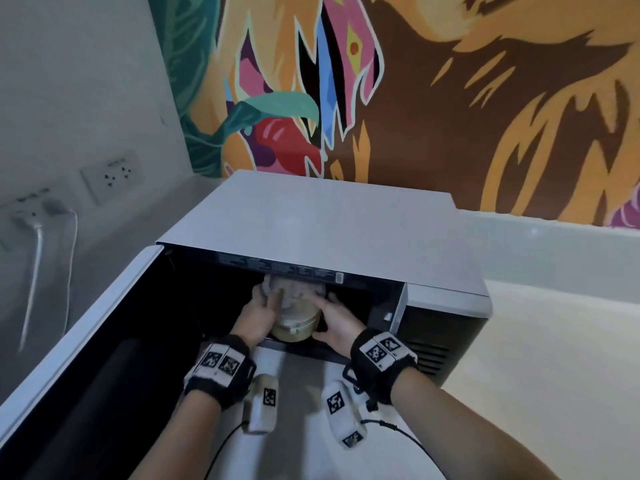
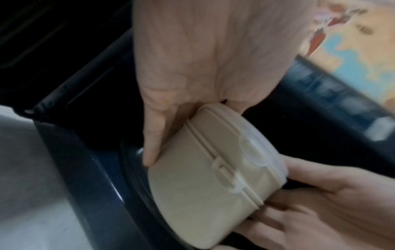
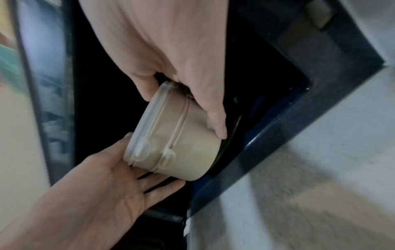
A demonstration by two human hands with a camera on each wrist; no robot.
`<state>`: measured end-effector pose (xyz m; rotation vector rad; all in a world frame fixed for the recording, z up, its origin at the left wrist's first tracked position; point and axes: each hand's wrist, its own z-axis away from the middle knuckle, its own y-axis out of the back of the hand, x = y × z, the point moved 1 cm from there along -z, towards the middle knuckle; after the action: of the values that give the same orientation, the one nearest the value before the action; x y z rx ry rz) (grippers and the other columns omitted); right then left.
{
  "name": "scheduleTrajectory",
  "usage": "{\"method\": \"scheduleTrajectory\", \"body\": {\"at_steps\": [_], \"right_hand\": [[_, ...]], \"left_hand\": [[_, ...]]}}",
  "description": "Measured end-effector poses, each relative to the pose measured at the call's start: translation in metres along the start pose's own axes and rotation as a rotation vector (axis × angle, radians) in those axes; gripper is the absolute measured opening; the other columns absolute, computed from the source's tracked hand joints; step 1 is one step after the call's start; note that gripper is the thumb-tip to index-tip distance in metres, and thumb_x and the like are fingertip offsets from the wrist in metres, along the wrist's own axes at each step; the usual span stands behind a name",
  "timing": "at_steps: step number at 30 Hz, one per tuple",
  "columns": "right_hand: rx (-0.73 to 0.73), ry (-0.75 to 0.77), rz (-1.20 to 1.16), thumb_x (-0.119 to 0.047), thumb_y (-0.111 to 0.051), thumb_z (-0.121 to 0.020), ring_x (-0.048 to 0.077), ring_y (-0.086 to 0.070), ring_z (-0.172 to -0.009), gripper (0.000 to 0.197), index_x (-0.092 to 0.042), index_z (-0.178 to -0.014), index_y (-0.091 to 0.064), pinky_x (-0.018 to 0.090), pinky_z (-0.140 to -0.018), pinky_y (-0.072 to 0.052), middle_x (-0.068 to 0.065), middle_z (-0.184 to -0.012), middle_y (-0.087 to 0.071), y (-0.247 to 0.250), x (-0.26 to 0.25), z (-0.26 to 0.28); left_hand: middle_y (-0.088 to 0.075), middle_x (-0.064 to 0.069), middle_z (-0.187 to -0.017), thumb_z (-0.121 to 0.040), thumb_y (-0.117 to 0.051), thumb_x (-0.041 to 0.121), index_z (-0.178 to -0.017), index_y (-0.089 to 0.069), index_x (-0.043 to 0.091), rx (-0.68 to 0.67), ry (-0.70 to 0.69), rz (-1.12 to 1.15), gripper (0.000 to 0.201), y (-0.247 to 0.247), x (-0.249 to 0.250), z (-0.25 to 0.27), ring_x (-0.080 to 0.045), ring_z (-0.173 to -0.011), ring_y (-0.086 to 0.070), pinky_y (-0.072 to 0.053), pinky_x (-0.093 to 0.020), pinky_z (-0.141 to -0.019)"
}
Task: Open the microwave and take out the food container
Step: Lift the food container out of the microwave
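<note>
A bright mural (image 1: 433, 98) in orange, brown, pink and teal is painted across the back wall above a white counter (image 1: 554, 341), while two sockets (image 1: 110, 174) are set into the plain grey side wall (image 1: 69, 81) at left, with cables (image 1: 71, 271) seen hanging below them.

Beige container (image 1: 294, 327), white microwave (image 1: 311, 220) with black interior, multicoloured mural (image 1: 415, 98).

— What can't you make out?
— The food container (image 1: 294, 327) is half under the microwave's (image 1: 311, 216) top edge.
— And the label strip (image 2: 333, 94)?
— Blurred, unreadable.
</note>
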<state>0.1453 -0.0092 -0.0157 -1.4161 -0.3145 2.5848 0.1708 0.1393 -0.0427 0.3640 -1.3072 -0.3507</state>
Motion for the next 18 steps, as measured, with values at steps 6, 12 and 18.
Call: {"method": "scheduleTrajectory", "body": {"at_steps": [6,12,18], "right_hand": [[-0.173,-0.073,0.051,-0.033,-0.055,-0.092,0.018,-0.055,-0.115,0.064,-0.024,-0.148,-0.025,0.045,-0.097,-0.049,0.003,-0.143,-0.049,0.038,0.05,0.063],[-0.159,-0.198,0.082,-0.037,-0.054,-0.091,0.018,-0.046,-0.125,0.041,-0.029,-0.13,-0.042,0.044,-0.099,-0.043,-0.006,-0.136,-0.049,0.112,0.11,0.143],[0.119,-0.093,-0.018,-0.031,-0.047,-0.096,0.016,-0.052,-0.115,0.034,-0.023,-0.129,-0.047,0.046,-0.092,-0.049,-0.001,-0.133,-0.053,0.232,0.136,0.221]], "left_hand": [[-0.064,-0.007,-0.11,-0.089,-0.036,0.058,-0.107,-0.039,0.028,0.01,-0.036,-0.031,0.036,-0.015,-0.012,0.123,-0.029,-0.094,-0.061,-0.049,-0.044,-0.085],[-0.061,0.001,-0.114,-0.089,-0.035,0.058,-0.125,-0.029,0.038,-0.122,0.028,-0.139,0.041,-0.069,-0.021,0.218,-0.027,-0.099,-0.061,-0.044,-0.038,-0.088],[-0.056,0.004,-0.13,-0.093,-0.034,0.051,-0.133,-0.028,0.033,-0.421,-0.093,-0.105,0.045,-0.193,0.002,0.261,-0.019,-0.114,-0.057,-0.042,-0.031,-0.099]]}}
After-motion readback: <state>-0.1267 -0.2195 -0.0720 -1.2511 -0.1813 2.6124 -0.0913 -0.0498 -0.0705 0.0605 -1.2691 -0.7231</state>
